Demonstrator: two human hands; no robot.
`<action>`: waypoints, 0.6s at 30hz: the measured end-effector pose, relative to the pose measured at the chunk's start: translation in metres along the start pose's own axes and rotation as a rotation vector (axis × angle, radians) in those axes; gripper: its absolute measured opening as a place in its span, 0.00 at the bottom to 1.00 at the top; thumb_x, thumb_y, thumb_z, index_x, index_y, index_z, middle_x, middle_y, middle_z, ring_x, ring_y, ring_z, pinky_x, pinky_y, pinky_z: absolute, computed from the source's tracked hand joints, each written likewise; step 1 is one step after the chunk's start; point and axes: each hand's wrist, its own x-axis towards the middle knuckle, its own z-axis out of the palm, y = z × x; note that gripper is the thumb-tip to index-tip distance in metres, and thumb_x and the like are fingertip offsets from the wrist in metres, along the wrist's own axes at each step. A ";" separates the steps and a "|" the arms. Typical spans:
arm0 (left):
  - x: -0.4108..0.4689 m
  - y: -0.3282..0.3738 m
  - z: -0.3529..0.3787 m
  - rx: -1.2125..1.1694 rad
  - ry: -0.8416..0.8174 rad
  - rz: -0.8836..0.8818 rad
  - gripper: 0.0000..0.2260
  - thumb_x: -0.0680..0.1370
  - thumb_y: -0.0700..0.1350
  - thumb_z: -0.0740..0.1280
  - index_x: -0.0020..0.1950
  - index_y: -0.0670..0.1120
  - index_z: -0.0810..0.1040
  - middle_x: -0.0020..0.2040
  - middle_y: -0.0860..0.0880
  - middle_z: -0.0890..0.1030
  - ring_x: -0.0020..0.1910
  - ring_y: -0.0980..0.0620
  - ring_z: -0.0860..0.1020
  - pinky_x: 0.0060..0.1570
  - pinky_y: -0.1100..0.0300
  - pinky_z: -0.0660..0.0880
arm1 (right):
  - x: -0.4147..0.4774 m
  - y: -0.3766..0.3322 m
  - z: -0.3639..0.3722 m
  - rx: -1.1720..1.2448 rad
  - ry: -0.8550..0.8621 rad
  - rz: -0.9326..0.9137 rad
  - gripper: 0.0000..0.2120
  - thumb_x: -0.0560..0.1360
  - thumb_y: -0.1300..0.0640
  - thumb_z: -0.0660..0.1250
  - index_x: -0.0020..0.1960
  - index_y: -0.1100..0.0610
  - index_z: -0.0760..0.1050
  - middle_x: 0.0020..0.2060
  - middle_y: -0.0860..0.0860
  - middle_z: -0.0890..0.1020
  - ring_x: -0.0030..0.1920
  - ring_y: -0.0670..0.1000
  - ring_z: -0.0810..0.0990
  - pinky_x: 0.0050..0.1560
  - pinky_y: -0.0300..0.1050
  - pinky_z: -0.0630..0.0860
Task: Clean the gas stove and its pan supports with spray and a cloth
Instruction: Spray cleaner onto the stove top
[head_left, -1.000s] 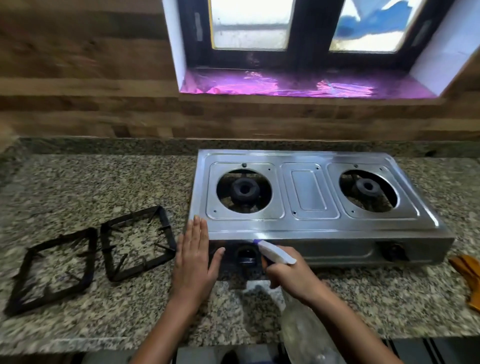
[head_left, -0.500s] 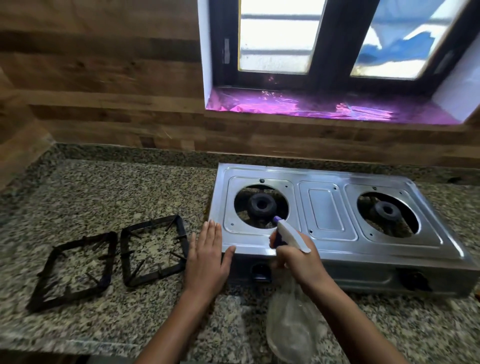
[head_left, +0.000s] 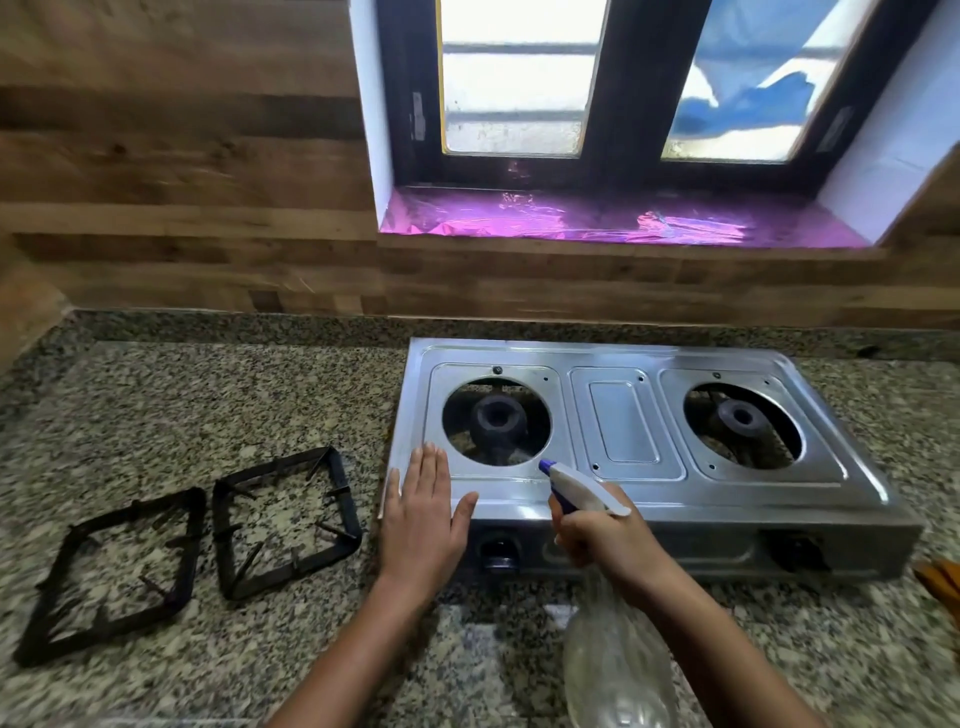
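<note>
Head view: a wood-panelled wall (head_left: 182, 182) runs behind the work area, and a dark-framed window (head_left: 623, 88) is set into it, its sill (head_left: 597, 221) lined with shiny purple foil. Below lies a speckled granite tabletop (head_left: 208, 395).

The steel gas stove (head_left: 623, 426) stands on the right half of the tabletop, close to the back wall. Its two round openings are uncovered, showing the left burner (head_left: 496, 415) and the right burner (head_left: 740, 415).

Both black square pan supports are off the stove and lie flat on the tabletop to its left, side by side and just apart: the left pan support (head_left: 136, 509) nearer the tabletop's front edge, and the right pan support (head_left: 346, 496) near the stove's left end.

The clear spray bottle (head_left: 615, 660) hangs tilted in front of the stove. Its white head has a blue nozzle (head_left: 545, 466) that points at the left burner opening.

The right hand (head_left: 602, 540) has its grip curled round the bottle's neck. The left hand (head_left: 423, 525) has its grip spread flat, fingers straight, thumb out, and it presses on the stove's front left corner.

Two dark knobs sit on the stove's front face: the left knob (head_left: 497, 551) and the right knob (head_left: 795, 553).

An orange item (head_left: 943, 582) shows partly at the right edge.
</note>
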 end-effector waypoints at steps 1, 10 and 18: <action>0.000 0.004 0.001 -0.007 -0.001 0.007 0.41 0.73 0.66 0.26 0.80 0.45 0.46 0.80 0.48 0.47 0.78 0.52 0.43 0.75 0.53 0.37 | -0.002 -0.002 -0.003 -0.002 -0.009 -0.016 0.12 0.54 0.64 0.60 0.36 0.68 0.66 0.29 0.57 0.68 0.30 0.52 0.65 0.30 0.43 0.64; 0.013 0.066 0.017 -0.029 -0.059 0.166 0.36 0.75 0.63 0.30 0.79 0.47 0.41 0.79 0.50 0.40 0.77 0.53 0.36 0.76 0.53 0.38 | -0.018 0.027 -0.059 0.151 0.355 0.067 0.05 0.56 0.65 0.59 0.32 0.60 0.66 0.26 0.55 0.66 0.26 0.50 0.64 0.25 0.38 0.62; 0.031 0.118 0.029 -0.057 -0.073 0.263 0.35 0.77 0.61 0.36 0.79 0.44 0.51 0.79 0.47 0.49 0.77 0.52 0.43 0.76 0.52 0.43 | -0.026 0.046 -0.102 0.149 0.393 0.136 0.05 0.54 0.65 0.59 0.29 0.58 0.66 0.25 0.55 0.65 0.26 0.50 0.62 0.26 0.37 0.59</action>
